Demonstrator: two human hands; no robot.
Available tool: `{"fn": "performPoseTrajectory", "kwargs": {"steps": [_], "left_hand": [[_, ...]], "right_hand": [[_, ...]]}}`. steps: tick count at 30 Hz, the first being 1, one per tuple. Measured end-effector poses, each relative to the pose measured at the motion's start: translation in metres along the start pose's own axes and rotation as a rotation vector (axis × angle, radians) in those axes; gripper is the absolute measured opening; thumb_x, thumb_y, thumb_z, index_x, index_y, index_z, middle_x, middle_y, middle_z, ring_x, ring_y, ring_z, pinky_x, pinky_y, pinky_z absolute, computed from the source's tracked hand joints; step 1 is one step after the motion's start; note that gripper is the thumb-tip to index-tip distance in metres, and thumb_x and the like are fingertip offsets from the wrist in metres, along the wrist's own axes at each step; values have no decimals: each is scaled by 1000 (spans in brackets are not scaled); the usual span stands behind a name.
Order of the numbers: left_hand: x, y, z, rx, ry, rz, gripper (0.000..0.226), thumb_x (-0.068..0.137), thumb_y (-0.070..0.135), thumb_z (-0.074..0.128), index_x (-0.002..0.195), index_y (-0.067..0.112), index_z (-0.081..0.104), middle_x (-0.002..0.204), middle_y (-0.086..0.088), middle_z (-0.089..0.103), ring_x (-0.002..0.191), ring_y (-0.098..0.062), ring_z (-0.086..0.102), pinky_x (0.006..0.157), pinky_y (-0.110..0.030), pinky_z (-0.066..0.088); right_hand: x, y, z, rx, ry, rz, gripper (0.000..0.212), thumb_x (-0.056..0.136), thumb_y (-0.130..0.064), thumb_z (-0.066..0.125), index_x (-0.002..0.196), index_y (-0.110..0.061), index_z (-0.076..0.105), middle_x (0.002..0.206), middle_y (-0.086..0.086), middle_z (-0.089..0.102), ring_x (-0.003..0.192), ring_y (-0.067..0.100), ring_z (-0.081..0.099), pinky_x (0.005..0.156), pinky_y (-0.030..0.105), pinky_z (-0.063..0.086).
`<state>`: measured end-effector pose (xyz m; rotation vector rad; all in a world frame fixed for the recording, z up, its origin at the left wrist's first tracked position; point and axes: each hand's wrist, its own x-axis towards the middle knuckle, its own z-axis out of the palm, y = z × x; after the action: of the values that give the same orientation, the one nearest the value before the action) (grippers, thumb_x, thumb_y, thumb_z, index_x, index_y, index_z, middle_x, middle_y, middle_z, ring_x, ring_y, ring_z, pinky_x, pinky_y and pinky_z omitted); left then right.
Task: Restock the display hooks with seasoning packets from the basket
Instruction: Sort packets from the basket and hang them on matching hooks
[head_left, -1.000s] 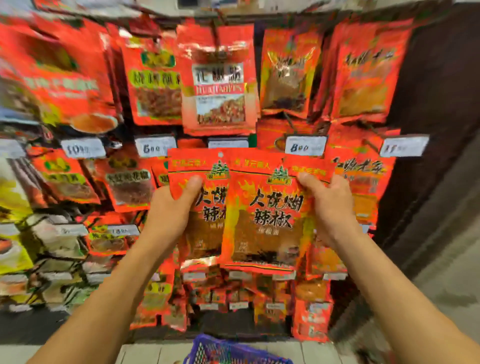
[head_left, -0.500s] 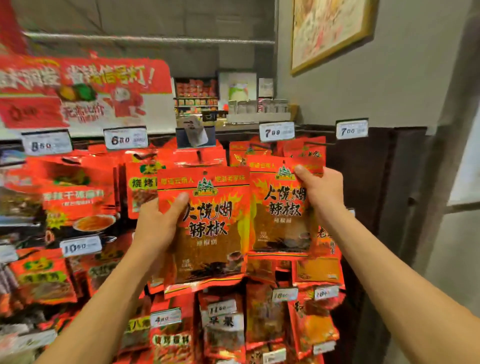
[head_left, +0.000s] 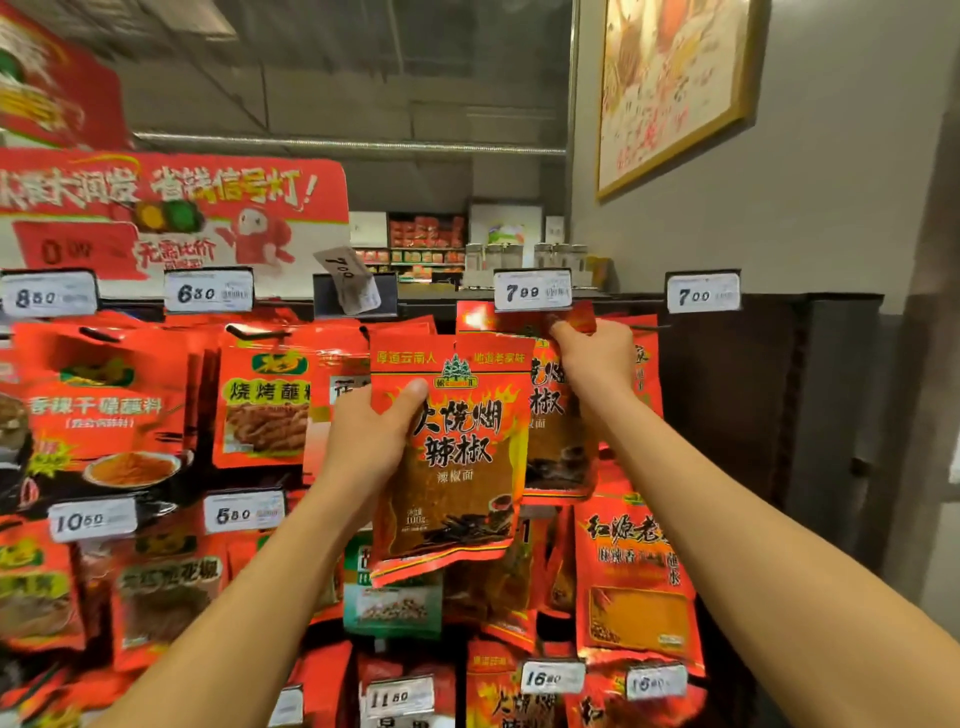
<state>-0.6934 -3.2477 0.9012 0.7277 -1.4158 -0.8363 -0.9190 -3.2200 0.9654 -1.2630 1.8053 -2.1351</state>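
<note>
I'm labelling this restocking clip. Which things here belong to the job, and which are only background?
In the job:
- red chilli-powder packet stack, gripped by left hand
- matching red packet, pinched at its top by right hand
- white 7.99 price tag above it

Background:
- red promotional sign
- gold-framed wall poster
- green-and-white packet

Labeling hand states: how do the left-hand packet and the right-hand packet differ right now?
The left-hand packet is held low by its side edge in the left hand, off any hook; the right-hand packet is pinched at its top by the right hand, up under the 7.99 tag. The left-hand packet shows its full face; the right-hand packet is half hidden behind it. Both carry the same red print.
</note>
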Motion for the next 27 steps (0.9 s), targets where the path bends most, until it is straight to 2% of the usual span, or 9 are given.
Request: {"fn": "performPoseTrajectory", "kwargs": {"steps": [3,8,10,13,15,20,22,24,27], "left_hand": [[1,-2,6,-19,11,21,18,95,32,69,81,21,72,69,19,74,59,5,68,50,-13,48],[5,-2,11,-38,-24,-14,16,96,34,67,88,22,73,78,12,77,68,-4,73,61,-28,51],[5,-2,15,-58,-41,-25,15,96,34,67,89,21,72,78,11,77,67,-4,73,61,-27,51],[6,-3,18,-51,-54,-26,19,96,35,67,87,19,72,74,10,77,64,-5,72,53,-18,51],[7,-4,19,-49,-56,-42,20,95,37,67,89,18,72,76,8,77,66,-7,73,56,-22,52],[6,-6,20,-66,-82,-66,19,95,34,67,89,17,73,78,6,78,68,-8,74,54,-19,52],[5,-6,19,-65,-92,-69,17,96,33,67,90,18,72,78,8,78,68,-6,74,54,-17,52],[6,-5,19,-56,-92,-79,16,95,33,67,91,19,72,79,8,78,69,-6,74,58,-22,52],[8,-3,18,-75,-92,-95,17,95,34,68,91,18,73,81,4,79,71,-10,75,66,-31,53]], "right_hand": [[7,6,-2,-38,29,-31,38,87,-36,73,58,-13,65,59,-2,65,57,19,57,56,35,42],[8,12,-5,-130,9,-52,45,90,-45,72,58,-15,64,56,-4,62,53,13,54,49,30,34],[9,9,-6,-132,37,-38,44,90,-45,72,60,-14,66,58,-5,64,56,12,57,49,29,35],[11,4,-6,-133,53,-23,43,90,-46,73,58,-16,66,60,-5,65,58,11,60,48,26,36],[12,2,-5,-131,36,-15,44,89,-45,74,55,-19,62,62,-3,67,62,14,64,49,27,39],[13,6,-5,-65,-8,48,44,83,-51,78,63,-14,68,70,3,73,70,23,71,58,36,51],[10,8,-7,-22,-29,51,48,79,-56,80,67,-10,69,71,5,74,64,24,67,58,38,48],[8,9,-7,-9,-25,43,45,79,-55,81,63,-15,65,69,5,73,61,21,62,57,36,45],[8,2,-5,-24,16,48,41,83,-47,80,60,-16,66,69,3,74,68,21,71,63,39,55]]}}
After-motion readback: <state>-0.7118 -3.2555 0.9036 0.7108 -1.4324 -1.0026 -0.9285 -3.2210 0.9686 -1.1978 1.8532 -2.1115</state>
